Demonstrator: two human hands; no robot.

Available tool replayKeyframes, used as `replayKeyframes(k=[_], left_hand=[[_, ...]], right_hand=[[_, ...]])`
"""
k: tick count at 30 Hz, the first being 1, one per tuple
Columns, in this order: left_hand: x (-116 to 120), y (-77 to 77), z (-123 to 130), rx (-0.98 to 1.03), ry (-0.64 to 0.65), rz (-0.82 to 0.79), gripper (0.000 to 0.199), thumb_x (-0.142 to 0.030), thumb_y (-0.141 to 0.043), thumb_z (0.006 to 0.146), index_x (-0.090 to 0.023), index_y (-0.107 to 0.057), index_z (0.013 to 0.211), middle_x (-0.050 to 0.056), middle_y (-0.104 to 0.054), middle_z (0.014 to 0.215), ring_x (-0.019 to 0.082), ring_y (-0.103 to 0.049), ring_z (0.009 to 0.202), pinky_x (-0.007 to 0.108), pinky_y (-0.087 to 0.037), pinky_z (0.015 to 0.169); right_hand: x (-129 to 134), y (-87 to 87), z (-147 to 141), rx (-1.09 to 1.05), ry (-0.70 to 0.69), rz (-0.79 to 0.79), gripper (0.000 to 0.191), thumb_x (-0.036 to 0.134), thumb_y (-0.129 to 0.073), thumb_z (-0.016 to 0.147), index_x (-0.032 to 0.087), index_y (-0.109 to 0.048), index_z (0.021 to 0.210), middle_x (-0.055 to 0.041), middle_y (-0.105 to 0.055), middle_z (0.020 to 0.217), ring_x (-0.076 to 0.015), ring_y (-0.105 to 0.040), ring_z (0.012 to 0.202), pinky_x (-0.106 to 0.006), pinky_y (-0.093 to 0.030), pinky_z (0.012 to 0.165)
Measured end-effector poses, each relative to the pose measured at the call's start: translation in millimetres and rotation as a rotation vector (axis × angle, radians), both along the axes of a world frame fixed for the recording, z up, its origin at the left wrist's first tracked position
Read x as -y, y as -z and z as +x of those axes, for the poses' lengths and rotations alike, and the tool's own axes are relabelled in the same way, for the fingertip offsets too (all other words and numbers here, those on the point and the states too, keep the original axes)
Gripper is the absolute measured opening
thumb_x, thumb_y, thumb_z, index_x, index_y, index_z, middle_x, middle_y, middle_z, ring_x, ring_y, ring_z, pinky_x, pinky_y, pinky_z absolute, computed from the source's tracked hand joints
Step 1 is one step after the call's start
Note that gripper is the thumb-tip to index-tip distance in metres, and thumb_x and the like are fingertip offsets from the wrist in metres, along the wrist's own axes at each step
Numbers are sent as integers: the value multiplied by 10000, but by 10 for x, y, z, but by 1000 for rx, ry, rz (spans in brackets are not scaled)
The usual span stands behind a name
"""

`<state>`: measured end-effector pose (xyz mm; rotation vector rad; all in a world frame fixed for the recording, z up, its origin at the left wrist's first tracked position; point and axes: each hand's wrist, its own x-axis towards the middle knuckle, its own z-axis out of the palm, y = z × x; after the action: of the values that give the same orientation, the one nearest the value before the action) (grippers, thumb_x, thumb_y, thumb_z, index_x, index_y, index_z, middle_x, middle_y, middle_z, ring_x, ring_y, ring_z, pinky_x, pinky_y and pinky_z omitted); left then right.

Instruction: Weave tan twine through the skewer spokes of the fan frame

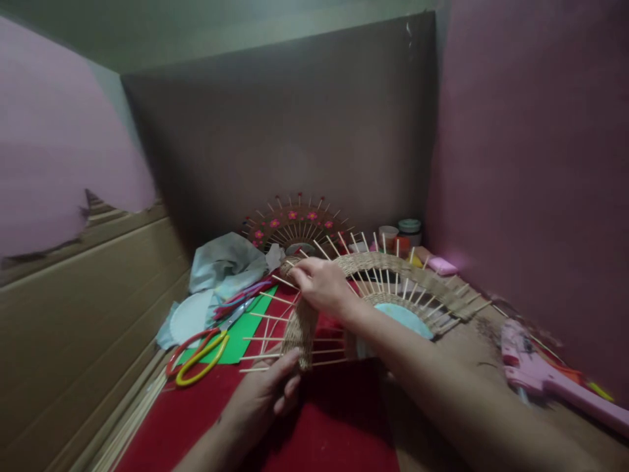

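A woven fan-shaped piece (298,328) of straw braid and thin wooden sticks curves over a red cloth (344,413). My left hand (272,387) grips its lower left end, thumb on the braid. Higher up, my right hand (322,285) pinches at the upper left part of the weave, fingertips close together near a stick. A light blue half-round (403,319) lies at the inner edge of the arc on the right. Sticks poke outward all along the braid. My right forearm hides part of the piece's middle.
Scissors with red and yellow handles (201,357) lie on green sheet material (246,331) at left. A pink glue gun (545,373) is at right. Behind stand a flower-decorated fan (299,219) and a jar (409,231). Cardboard (88,334) walls the left side.
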<state>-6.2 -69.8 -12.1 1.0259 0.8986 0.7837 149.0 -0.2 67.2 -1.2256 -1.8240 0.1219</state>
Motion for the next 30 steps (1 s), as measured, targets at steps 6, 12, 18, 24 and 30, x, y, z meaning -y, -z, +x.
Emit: replayKeyframes(k=[6,12,18,24,30], left_hand=[[10,1,-11,0,-24,38,369,-450,-584,757,-160,-448,574,-75,-335,375,38,-212,330,202,-119,371],[-4,28,-20,7,-23,90,298,-416,-578,775,-166,-471,652,-79,-338,401,48,-228,355,209,-158,381],[47,-62,-38,-34,-19,150,228,-363,-621,751,-158,-523,764,-75,-365,489,45,-229,419,203,-156,412],[127,-77,-30,-137,-24,243,317,-423,-629,717,-147,-498,630,-60,-344,512,64,-233,471,229,-186,449],[194,-17,-7,-128,-113,238,513,-524,-525,765,-179,-321,445,-56,-281,428,63,-221,425,230,-199,440]], right_hand=[[-159,-221,355,-426,-45,-59,200,173,-502,741,143,-688,809,-37,-676,710,-122,-581,639,-235,-396,583],[-54,-274,306,-85,-93,-84,199,193,-543,721,162,-706,831,-54,-682,746,-137,-574,673,-256,-377,613],[56,-220,117,281,46,-121,164,204,-534,728,149,-680,778,-94,-648,722,-156,-533,646,-282,-292,564],[-37,-188,131,227,129,-67,195,177,-489,772,169,-682,797,-85,-661,746,-162,-547,673,-287,-288,588],[-126,-114,109,187,145,-85,200,173,-489,781,165,-683,829,-89,-662,748,-169,-552,684,-292,-309,607]])
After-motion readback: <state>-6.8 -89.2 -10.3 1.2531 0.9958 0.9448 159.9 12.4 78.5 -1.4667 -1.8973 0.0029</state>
